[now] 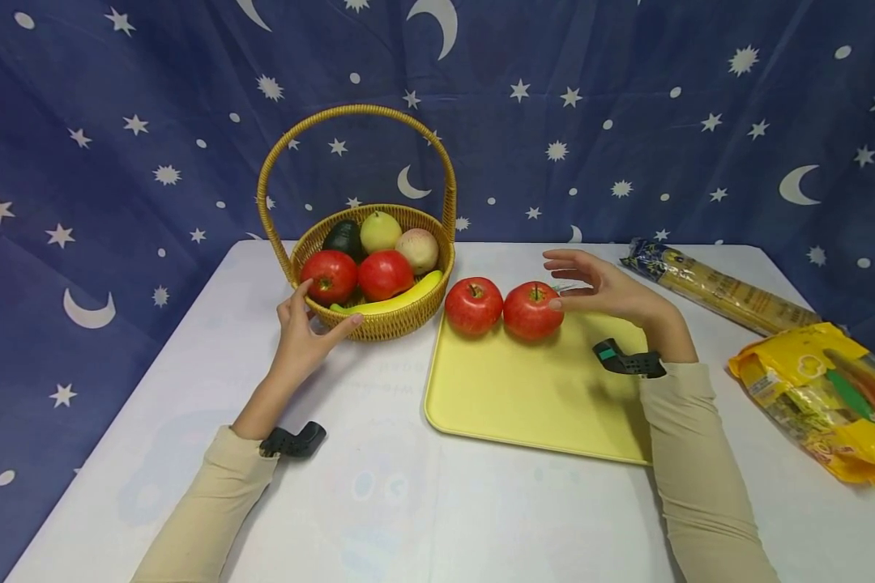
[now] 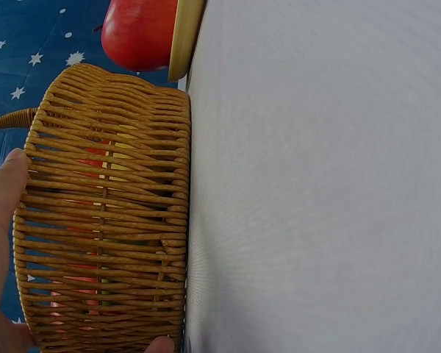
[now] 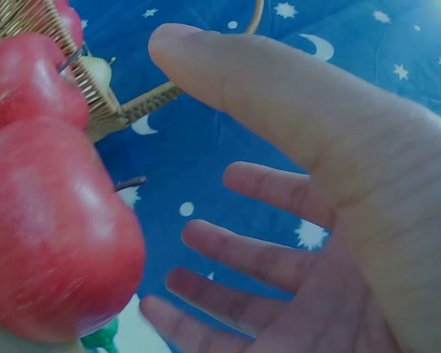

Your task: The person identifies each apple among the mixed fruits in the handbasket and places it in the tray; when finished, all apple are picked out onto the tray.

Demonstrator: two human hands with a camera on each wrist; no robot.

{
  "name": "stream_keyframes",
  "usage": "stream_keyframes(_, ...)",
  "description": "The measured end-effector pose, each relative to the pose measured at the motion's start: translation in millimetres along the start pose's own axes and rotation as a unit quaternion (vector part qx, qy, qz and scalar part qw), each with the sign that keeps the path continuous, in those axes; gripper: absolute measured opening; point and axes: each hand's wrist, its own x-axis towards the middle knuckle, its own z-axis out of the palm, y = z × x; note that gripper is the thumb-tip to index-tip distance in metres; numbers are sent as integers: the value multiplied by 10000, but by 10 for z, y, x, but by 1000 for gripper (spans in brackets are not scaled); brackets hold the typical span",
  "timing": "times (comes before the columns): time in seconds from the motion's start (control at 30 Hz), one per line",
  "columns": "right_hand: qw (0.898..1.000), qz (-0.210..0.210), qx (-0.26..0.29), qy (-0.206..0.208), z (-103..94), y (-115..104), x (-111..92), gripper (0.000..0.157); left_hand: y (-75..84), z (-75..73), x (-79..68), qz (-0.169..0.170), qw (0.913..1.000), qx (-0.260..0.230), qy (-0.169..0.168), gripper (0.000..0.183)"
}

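Observation:
My left hand [image 1: 300,336] holds the near left side of a wicker basket [image 1: 397,325], thumb and fingers spread along its rim and wall. In the left wrist view the thumb [image 2: 4,191] lies at the rim of the woven wall [image 2: 110,220]. Inside the basket are two red fruits [image 1: 385,275], a banana [image 1: 401,301], a dark green avocado [image 1: 344,238], a pear [image 1: 381,231] and a peach [image 1: 418,249]. My right hand [image 1: 605,287] is beside a red apple [image 1: 533,311], fingers apart and nothing gripped. Another apple [image 1: 474,305] sits left of it.
Both apples are at the far left of a yellow tray [image 1: 532,405], right of the basket. A long noodle-like packet [image 1: 729,287] and a yellow bag [image 1: 824,397] lie at the right. A blue star-patterned cloth [image 1: 496,121] hangs behind the white table [image 1: 379,502].

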Motion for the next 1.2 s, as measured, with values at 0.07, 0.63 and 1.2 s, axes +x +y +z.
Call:
stream_keyframes(0.07,10000,-6,34,42,-2,-37,-7,73,-1,-4,0,1,10000,8,10,98)
stream_keyframes(0.63,9902,-1323,426,157,137,-234,80,66,-10,-16,-19,-106,9999,-11,1,98)
stream_keyframes(1.2,9896,-1316,571,60,398,-389,351,54,9,0,-2,-24,10000,-3,29,98)
